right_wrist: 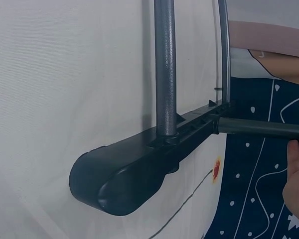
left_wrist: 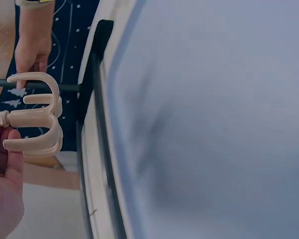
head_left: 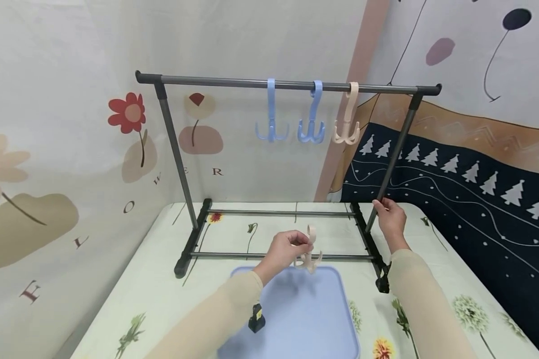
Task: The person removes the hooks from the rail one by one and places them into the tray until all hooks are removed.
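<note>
My left hand (head_left: 284,252) pinches a beige multi-prong hanging hook (head_left: 311,260) by its upper part, over the blue tray. Its curved prongs show large in the left wrist view, beside my left fingers (left_wrist: 12,159). My right hand (head_left: 392,218) grips the lower part of the right upright post (head_left: 388,172) of a dark metal rack. On the rack's top bar (head_left: 206,81) hang two blue hooks (head_left: 271,110) and one beige hook (head_left: 351,112), right of the middle. In the right wrist view, my right hand (right_wrist: 296,184) meets the post near the black foot (right_wrist: 134,169).
A blue tray (head_left: 305,319) lies in front of the rack on a flower-printed cloth (head_left: 130,304). Two low crossbars (head_left: 269,213) join the rack's feet. Printed curtains (head_left: 251,174) stand behind and beside it.
</note>
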`<act>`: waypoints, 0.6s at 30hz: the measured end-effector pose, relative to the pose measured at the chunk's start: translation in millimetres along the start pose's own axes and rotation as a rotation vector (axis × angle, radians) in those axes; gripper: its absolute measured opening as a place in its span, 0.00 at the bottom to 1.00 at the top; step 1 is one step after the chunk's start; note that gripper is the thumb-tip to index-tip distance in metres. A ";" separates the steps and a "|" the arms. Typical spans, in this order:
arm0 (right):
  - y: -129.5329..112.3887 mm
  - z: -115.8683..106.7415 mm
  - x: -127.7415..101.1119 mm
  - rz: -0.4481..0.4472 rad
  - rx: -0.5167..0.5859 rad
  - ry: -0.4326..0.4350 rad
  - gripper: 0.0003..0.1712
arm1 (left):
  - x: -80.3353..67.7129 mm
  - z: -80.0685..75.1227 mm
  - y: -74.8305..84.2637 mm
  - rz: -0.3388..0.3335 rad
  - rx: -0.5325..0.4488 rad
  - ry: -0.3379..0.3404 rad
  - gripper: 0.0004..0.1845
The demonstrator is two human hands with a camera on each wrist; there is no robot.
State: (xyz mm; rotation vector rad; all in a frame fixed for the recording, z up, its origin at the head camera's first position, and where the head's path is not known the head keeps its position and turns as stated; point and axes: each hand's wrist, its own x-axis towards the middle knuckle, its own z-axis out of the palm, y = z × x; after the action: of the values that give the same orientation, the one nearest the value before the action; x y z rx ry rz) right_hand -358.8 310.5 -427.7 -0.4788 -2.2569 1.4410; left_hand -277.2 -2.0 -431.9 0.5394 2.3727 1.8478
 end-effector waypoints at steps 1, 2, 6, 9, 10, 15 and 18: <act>0.2 0.0 -0.2 0.001 0.000 -0.003 0.27 | -0.4 2.4 -2.0 -0.002 -0.003 -0.007 0.03; 0.5 -0.1 -0.3 0.002 0.002 -0.005 0.27 | -0.9 4.5 -3.8 -0.005 -0.008 -0.013 0.02; 0.4 -0.8 0.8 0.003 0.004 -0.011 0.28 | -0.1 11.5 -12.2 0.010 -0.006 -0.021 0.03; 0.4 -0.9 1.3 0.005 0.000 -0.011 0.28 | 0.2 15.1 -17.0 0.023 0.005 -0.030 0.03; 0.4 -1.0 1.0 0.006 -0.001 -0.011 0.28 | 0.2 16.1 -18.2 0.027 0.008 -0.035 0.03; 0.2 -1.7 -0.5 0.007 0.001 -0.013 0.27 | -0.6 20.4 -23.5 0.027 0.016 -0.063 0.04; 0.1 -1.9 -1.4 0.009 0.001 -0.016 0.28 | -1.4 22.6 -27.2 0.007 0.018 -0.079 0.03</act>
State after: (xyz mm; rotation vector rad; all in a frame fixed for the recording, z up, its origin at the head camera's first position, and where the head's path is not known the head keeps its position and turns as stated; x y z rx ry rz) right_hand -356.6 311.4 -427.3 -0.4790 -2.2692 1.4561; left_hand -275.5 12.8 -464.1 0.6112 2.3419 1.7751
